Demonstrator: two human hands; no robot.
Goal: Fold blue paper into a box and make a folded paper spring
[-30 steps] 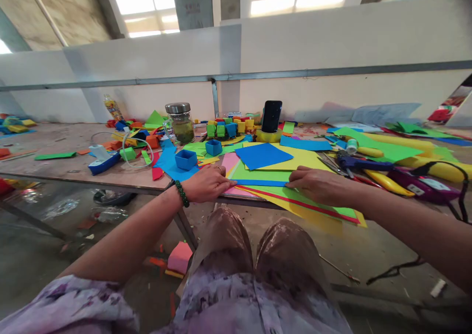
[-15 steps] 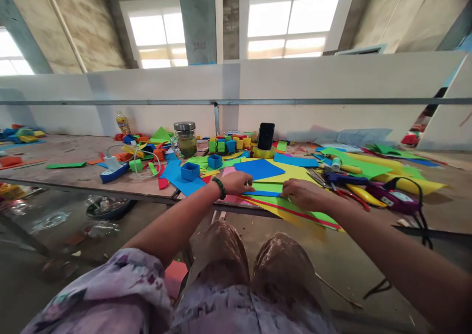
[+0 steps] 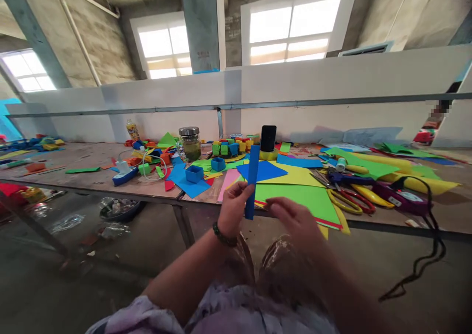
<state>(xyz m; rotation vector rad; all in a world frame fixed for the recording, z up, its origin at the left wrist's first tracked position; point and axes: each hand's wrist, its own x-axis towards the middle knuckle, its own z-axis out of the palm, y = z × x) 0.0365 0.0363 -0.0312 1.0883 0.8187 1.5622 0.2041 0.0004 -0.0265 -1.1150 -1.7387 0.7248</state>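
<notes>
My left hand (image 3: pixel 236 203) is closed on a blue strip (image 3: pixel 252 169), held upright above the table's front edge. The strip looks like stiff craft foam or card. A little to its right is my right hand (image 3: pixel 291 216), slightly blurred, its fingers partly bent and apart with nothing visible in them. Beyond it a green sheet (image 3: pixel 295 196) lies over red and yellow ones at the edge. Farther back are a blue sheet (image 3: pixel 267 170) and a yellow sheet (image 3: pixel 304 174). Two small blue open boxes, one nearer (image 3: pixel 194 173) and one farther (image 3: pixel 218 164), stand to the left.
Scissors with yellow handles (image 3: pixel 344 202) and a purple device with a black cord (image 3: pixel 413 196) lie at the right. A phone (image 3: pixel 268 138) stands upright at the back. Left of it are a lidded glass jar (image 3: pixel 190 146) and a power strip (image 3: pixel 127 175).
The blue strip was flat on the sheets with both hands at its ends. My left hand has raised it upright; my right hand has come off it and moved nearer my body.
</notes>
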